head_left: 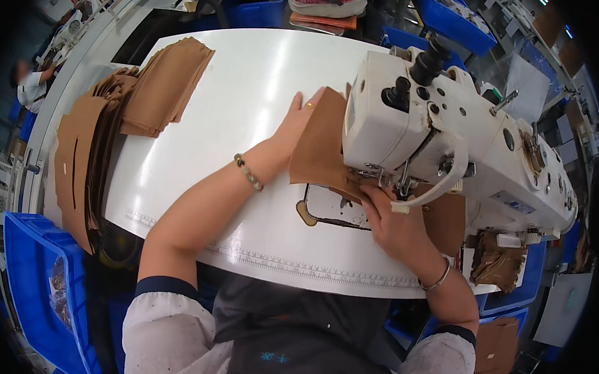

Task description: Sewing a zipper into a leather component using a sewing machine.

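Note:
A brown sheet piece (pixel 321 144), fabric or leather, lies partly raised under the head of a white sewing machine (pixel 412 132). My left hand (pixel 299 122) holds its left side; two fingers show along the edge and the rest are hidden behind the piece. Close to the presser foot (pixel 401 186), my right hand (pixel 397 224) has its fingers bent together on the near edge of the piece. Their tips are partly covered by the machine and the brown material. More brown material (pixel 445 223) shows to the right of that hand, beneath the machine arm.
Flat brown pieces (pixel 168 86) are stacked at the table's far left, beside a standing bundle of brown pieces (pixel 78 160). A ruler strip (pixel 295 265) runs along the near edge. Blue bins (pixel 50 288) flank the table. Small brown pieces (pixel 497 264) lie at right.

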`<state>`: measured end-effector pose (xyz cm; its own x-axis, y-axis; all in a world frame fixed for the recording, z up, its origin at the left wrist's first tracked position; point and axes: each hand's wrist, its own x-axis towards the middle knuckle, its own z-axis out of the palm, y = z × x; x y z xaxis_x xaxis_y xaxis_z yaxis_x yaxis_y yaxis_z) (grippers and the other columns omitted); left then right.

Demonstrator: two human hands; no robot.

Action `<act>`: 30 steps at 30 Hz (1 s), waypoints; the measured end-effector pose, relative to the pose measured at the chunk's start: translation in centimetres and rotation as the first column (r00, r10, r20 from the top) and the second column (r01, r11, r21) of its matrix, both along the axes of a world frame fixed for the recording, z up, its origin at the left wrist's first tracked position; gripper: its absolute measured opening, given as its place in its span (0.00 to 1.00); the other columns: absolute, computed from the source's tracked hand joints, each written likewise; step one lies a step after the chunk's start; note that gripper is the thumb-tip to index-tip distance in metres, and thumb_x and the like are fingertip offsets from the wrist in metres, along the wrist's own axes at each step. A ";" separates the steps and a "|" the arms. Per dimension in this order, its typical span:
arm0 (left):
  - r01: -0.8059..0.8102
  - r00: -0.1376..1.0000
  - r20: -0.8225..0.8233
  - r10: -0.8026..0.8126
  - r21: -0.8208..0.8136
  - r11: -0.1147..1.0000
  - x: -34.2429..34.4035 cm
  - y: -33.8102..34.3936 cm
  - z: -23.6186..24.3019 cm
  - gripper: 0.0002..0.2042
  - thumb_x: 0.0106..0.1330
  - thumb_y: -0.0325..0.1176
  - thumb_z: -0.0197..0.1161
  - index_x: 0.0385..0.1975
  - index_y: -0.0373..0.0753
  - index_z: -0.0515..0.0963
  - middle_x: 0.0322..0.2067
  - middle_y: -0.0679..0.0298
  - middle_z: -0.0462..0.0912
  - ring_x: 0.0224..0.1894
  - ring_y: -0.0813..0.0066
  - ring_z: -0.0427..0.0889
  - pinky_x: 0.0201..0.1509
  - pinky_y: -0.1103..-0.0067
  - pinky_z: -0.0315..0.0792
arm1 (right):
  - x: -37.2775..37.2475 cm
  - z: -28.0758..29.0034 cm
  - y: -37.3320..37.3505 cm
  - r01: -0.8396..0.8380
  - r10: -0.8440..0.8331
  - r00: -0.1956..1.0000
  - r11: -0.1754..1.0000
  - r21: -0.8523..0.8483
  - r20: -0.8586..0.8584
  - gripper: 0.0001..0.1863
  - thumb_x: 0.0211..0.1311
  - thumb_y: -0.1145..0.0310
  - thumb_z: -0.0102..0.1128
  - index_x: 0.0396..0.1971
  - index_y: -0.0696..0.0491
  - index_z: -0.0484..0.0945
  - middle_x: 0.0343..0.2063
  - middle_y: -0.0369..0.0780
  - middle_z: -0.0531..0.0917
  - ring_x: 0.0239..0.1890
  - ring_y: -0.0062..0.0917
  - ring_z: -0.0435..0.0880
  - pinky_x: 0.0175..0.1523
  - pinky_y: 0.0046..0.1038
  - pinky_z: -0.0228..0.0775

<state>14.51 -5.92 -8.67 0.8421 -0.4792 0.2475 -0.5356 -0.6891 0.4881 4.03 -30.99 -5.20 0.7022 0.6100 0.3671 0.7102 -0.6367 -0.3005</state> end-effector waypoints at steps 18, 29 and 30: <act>0.059 0.997 -0.033 -0.066 -0.182 0.982 0.9 0.6 -2.5 0.27 0.72 0.47 0.52 0.69 0.44 0.67 0.69 0.55 0.68 0.72 0.57 0.64 0.74 0.46 0.50 | 0.6 -0.9 -1.0 -0.068 0.063 0.997 0.991 -0.116 -0.040 0.27 0.53 0.83 0.59 0.56 0.55 0.79 0.53 0.45 0.80 0.56 0.44 0.80 0.61 0.39 0.73; 0.203 0.962 -0.059 -0.265 -0.490 0.848 -1.0 0.2 0.9 0.12 0.68 0.33 0.64 0.45 0.32 0.80 0.40 0.58 0.86 0.38 0.65 0.83 0.44 0.72 0.78 | 0.9 -0.7 -1.0 -0.090 0.093 0.995 0.987 -0.134 0.019 0.28 0.50 0.82 0.61 0.55 0.52 0.81 0.52 0.41 0.84 0.49 0.39 0.86 0.52 0.40 0.79; 0.189 0.963 -0.077 -0.259 -0.495 0.848 -1.3 0.2 1.6 0.12 0.68 0.33 0.64 0.45 0.32 0.80 0.40 0.58 0.86 0.38 0.65 0.83 0.44 0.72 0.78 | 0.9 -0.6 -1.0 -0.092 0.094 0.996 0.988 -0.125 0.008 0.29 0.50 0.82 0.61 0.56 0.51 0.81 0.52 0.40 0.84 0.49 0.39 0.86 0.52 0.40 0.79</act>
